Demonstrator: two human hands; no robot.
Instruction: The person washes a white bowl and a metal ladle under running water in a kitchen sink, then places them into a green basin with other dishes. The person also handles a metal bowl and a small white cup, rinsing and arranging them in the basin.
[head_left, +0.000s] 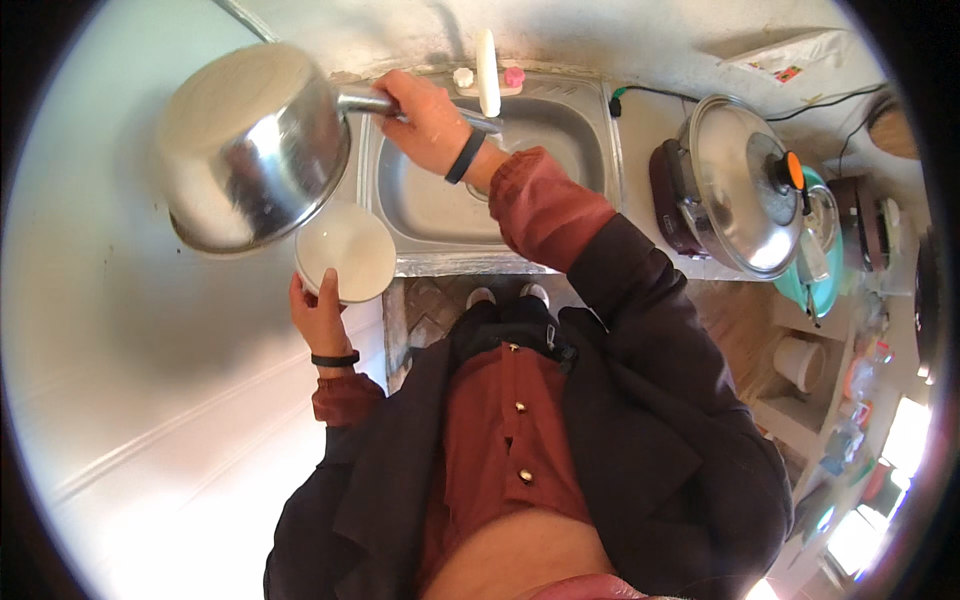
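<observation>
My right hand (426, 124) is closed around the metal handle of a shiny steel saucepan (259, 150), which is raised at the left of the sink with its flat base towards the camera. Below the pan's rim, my left hand (322, 315) holds a white bowl (349, 251) by its near side, thumb at the rim. The inside of the pan is hidden. The steel sink basin (427, 202) lies under my right forearm, with a white tap spout (488, 75) at its back between a white and a pink knob.
Right of the sink stands a large steel pot lid (739, 187) with an orange-topped knob, on a dark appliance (671, 199). A turquoise basin (829, 285) sits behind it. A black cable (810, 112) runs along the wall. A white bucket (799, 364) stands on a lower shelf.
</observation>
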